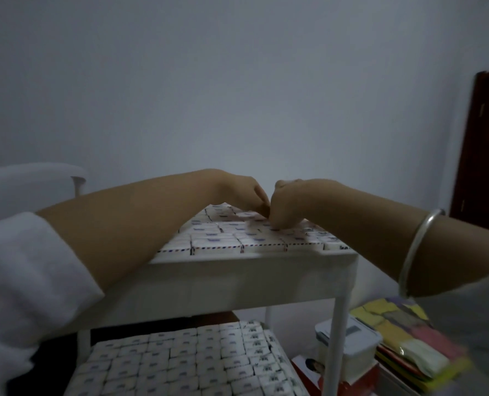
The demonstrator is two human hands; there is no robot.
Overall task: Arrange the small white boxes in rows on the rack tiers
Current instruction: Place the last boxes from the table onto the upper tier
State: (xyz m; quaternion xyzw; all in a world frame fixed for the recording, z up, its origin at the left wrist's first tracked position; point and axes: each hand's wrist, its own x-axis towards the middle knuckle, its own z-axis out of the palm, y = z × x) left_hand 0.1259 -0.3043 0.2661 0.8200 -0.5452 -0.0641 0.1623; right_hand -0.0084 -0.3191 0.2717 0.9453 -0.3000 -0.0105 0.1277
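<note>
Over the upper of two white plastic rack tiers (251, 270), each packed with dozens of small white printed boxes (217, 241), the left hand (243, 192) and right hand (290, 202) curl fingertips down, grips unclear.

We are seeing matt paper-wrapped boxes (217, 242), a smooth white plastic-looking rack (237, 281), a glossy metal bangle (416, 247) and a white cloth sleeve (23, 281).

My left hand (246, 192) and right hand (287, 204) meet over the far boxes (223, 241) on the top tier (237, 281). More boxes (180, 361) fill the lower tier (283, 364). A tub (354, 341) stands right of the rack (337, 324).
</note>
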